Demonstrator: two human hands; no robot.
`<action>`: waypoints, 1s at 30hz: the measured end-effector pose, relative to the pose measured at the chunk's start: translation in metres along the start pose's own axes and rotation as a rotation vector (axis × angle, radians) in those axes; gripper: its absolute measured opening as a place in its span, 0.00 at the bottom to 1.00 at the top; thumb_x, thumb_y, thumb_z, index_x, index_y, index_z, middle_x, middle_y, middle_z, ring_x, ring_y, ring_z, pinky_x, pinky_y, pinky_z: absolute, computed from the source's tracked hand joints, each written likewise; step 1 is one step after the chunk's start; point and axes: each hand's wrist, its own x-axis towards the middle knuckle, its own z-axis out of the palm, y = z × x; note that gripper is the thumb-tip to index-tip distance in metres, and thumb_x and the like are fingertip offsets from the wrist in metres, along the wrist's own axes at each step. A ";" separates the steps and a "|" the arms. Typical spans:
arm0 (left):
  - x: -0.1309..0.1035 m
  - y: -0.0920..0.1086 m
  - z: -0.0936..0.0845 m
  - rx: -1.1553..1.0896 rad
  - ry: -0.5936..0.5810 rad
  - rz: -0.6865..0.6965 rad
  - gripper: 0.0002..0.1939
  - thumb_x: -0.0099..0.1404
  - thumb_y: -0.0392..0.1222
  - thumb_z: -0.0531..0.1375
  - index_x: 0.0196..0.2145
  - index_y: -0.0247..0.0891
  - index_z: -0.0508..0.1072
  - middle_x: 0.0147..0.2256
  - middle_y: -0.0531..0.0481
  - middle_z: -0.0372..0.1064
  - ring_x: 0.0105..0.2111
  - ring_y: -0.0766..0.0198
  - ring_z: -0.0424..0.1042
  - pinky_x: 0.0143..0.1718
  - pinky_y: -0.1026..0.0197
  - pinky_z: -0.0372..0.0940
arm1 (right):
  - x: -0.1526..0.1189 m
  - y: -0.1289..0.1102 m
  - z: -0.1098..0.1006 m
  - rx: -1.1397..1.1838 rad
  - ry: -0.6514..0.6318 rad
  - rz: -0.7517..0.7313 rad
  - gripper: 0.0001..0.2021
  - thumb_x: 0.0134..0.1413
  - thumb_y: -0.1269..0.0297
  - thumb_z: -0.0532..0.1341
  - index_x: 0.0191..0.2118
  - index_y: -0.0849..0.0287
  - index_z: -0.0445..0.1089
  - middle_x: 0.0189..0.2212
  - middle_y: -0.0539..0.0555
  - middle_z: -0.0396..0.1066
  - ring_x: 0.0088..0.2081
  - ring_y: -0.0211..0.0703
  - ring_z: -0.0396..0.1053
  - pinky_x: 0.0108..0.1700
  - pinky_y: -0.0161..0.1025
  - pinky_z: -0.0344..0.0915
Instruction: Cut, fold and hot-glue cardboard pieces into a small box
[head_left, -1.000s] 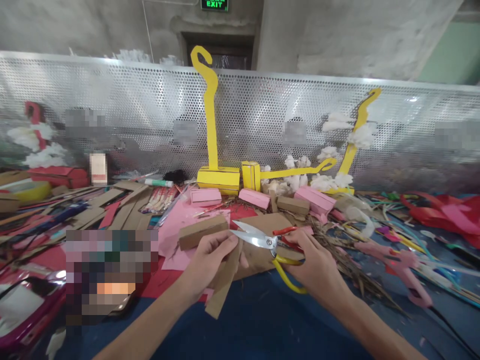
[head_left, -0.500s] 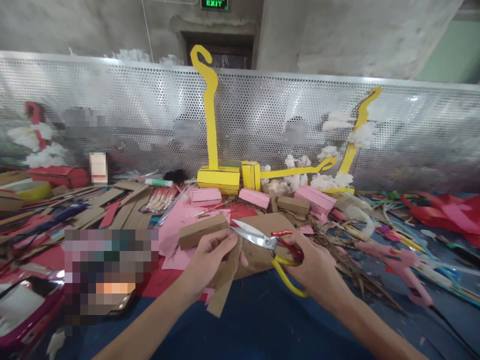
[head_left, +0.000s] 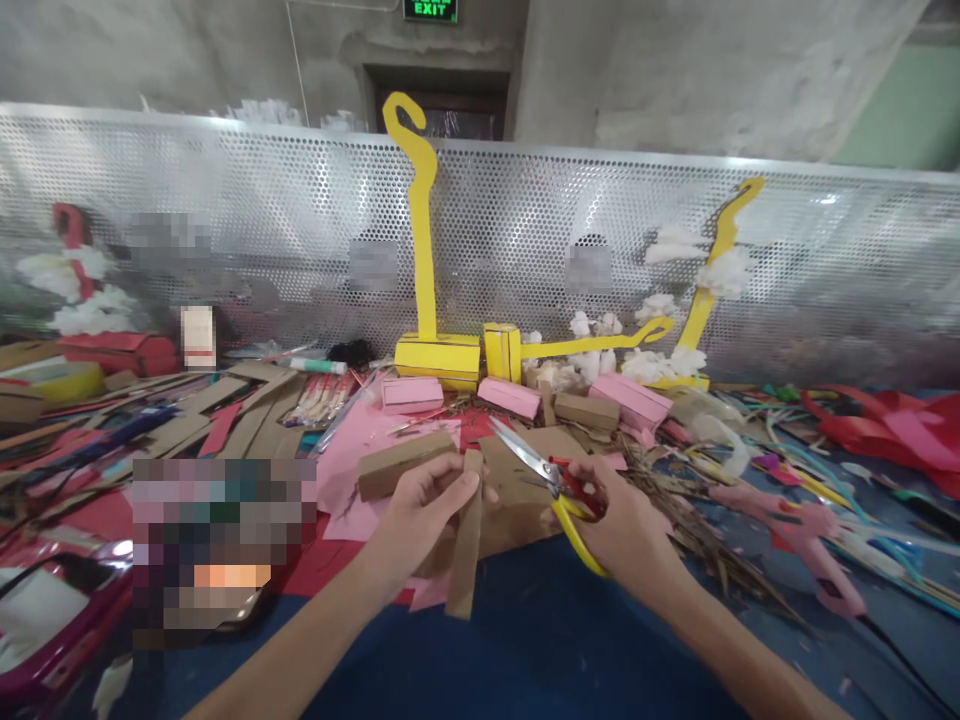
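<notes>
My left hand [head_left: 439,500] pinches a narrow brown cardboard strip [head_left: 466,555] near its top end; the strip hangs down at a slight slant. In my right hand [head_left: 619,515] is a pair of scissors [head_left: 536,465] with one red and one yellow handle, my fingers closed round the handles. The blades lie almost together and point up and left, a little apart from the strip. Behind my left hand lies a brown cardboard box shape [head_left: 405,466]. A flat brown cardboard sheet [head_left: 517,510] lies under the scissors.
Yellow hooked paper pieces [head_left: 424,250] stand by the perforated metal screen [head_left: 300,200]. Small pink boxes [head_left: 510,396] sit in front. To the right are a pink glue gun [head_left: 802,535] and dry twigs [head_left: 705,540]. Cardboard strips [head_left: 274,410] are heaped at left.
The scissors have moved away from the strip to the right, their blades closer together. The strip has swung nearer to upright in my left hand.
</notes>
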 end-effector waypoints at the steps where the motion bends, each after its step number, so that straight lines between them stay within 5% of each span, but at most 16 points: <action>1: 0.000 -0.001 0.000 -0.008 -0.001 0.010 0.16 0.63 0.53 0.67 0.34 0.35 0.76 0.30 0.49 0.76 0.26 0.68 0.67 0.27 0.67 0.60 | -0.001 -0.002 -0.001 0.030 -0.018 0.009 0.15 0.47 0.58 0.69 0.39 0.53 0.65 0.33 0.53 0.79 0.32 0.50 0.79 0.31 0.38 0.70; 8: 0.002 -0.007 -0.001 -0.246 -0.027 0.009 0.12 0.62 0.45 0.69 0.36 0.38 0.70 0.28 0.52 0.73 0.28 0.64 0.74 0.34 0.61 0.69 | -0.004 -0.004 -0.001 -0.073 0.017 -0.186 0.22 0.50 0.55 0.69 0.48 0.55 0.64 0.43 0.59 0.74 0.44 0.55 0.74 0.47 0.48 0.71; 13: 0.000 -0.002 0.001 -0.386 0.003 -0.134 0.14 0.63 0.47 0.68 0.36 0.40 0.67 0.26 0.58 0.63 0.18 0.75 0.56 0.16 0.72 0.53 | -0.003 0.004 0.005 -0.119 -0.017 -0.159 0.24 0.48 0.56 0.71 0.49 0.55 0.64 0.45 0.58 0.72 0.46 0.55 0.72 0.48 0.49 0.70; 21: -0.004 0.002 -0.004 -0.323 -0.075 -0.089 0.13 0.67 0.49 0.65 0.34 0.40 0.66 0.22 0.62 0.53 0.16 0.77 0.42 0.14 0.74 0.44 | -0.004 0.003 0.009 -0.100 -0.060 -0.112 0.24 0.47 0.57 0.71 0.48 0.55 0.64 0.46 0.59 0.73 0.48 0.56 0.72 0.49 0.50 0.70; 26: -0.003 0.003 -0.005 -0.292 -0.042 -0.046 0.13 0.67 0.50 0.65 0.36 0.40 0.68 0.22 0.62 0.54 0.16 0.76 0.45 0.15 0.73 0.46 | -0.005 0.005 0.012 -0.070 -0.045 -0.101 0.24 0.46 0.55 0.72 0.47 0.55 0.65 0.45 0.58 0.73 0.47 0.56 0.72 0.50 0.50 0.70; 30: 0.001 0.002 -0.003 -0.332 0.014 -0.031 0.10 0.66 0.44 0.65 0.43 0.41 0.71 0.29 0.56 0.65 0.21 0.73 0.58 0.19 0.70 0.55 | -0.003 0.009 0.013 -0.033 -0.043 -0.070 0.25 0.48 0.53 0.71 0.49 0.55 0.65 0.46 0.58 0.73 0.47 0.55 0.73 0.49 0.50 0.70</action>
